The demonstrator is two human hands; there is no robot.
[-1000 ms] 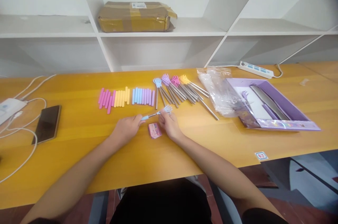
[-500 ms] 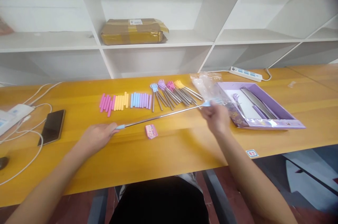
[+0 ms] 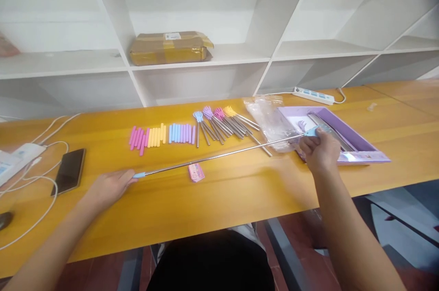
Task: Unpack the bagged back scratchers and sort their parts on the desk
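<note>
A telescopic back scratcher (image 3: 219, 156) with a thin metal rod and light blue ends stretches between my hands above the table. Closed around its blue handle is my left hand (image 3: 111, 187). My right hand (image 3: 321, 148) grips the blue claw end, in front of the purple box (image 3: 366, 157). Behind the rod lie blue, purple, pink and yellow claw heads (image 3: 219, 113) with metal rods (image 3: 236, 126). To their left, pink, yellow, blue and purple grip sleeves (image 3: 156, 135) are lined up in a row. A small stack of pink printed cards (image 3: 196, 173) lies just below the rod.
Clear plastic bags (image 3: 265, 115) lie against the box, which holds a purple claw piece and metal parts. A phone (image 3: 70, 170), white cables and a power strip (image 3: 313, 95) are on the table (image 3: 206, 208). A taped carton (image 3: 171, 48) sits on the shelf behind.
My hands have moved farther apart, the right one shifting right in front of the box and the left one slightly left and down. The rod between them is longer.
</note>
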